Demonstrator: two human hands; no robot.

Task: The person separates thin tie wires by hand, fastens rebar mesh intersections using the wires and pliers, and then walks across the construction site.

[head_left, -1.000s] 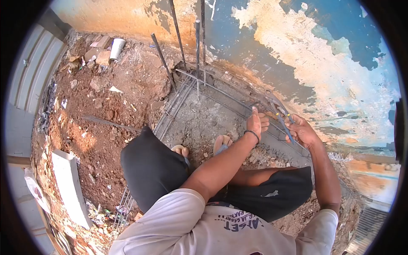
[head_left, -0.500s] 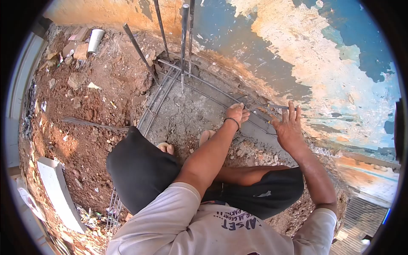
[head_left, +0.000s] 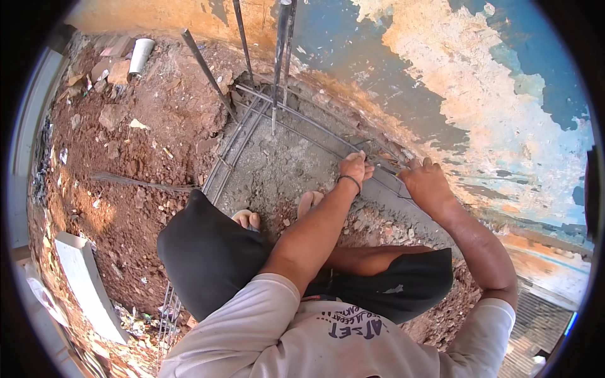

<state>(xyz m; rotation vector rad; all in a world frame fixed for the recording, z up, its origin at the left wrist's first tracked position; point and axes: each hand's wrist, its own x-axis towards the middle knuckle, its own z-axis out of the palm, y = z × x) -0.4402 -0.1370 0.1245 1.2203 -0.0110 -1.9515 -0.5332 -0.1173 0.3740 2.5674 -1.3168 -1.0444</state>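
Observation:
My left hand (head_left: 357,167), with a dark band at its wrist, is closed at the long steel bar (head_left: 315,126) of a rebar frame beside the wall. Its fingertips hide the exact grip. To its right, my right hand (head_left: 431,189) is wrapped round the handles of pincers (head_left: 407,154), mostly covered by the fingers. The pincers' jaws reach toward the bars between my hands; I cannot make out their tip. A thin stirrup (head_left: 396,188) crosses the frame just below. Grey concrete (head_left: 277,157) lies under the bars.
Several upright bars (head_left: 279,57) rise at the corner, close to the peeling wall (head_left: 435,82). Tie wires (head_left: 142,183) lie on the reddish soil at left. A white cup (head_left: 141,57) and a pale block (head_left: 91,286) sit farther out. My bare feet (head_left: 247,219) stand near the concrete.
My right hand's fingers, spread around the pincers' handles before, have closed on them, and the elbow has swung outward. My left hand stays at the bar, its fingers curled slightly tighter.

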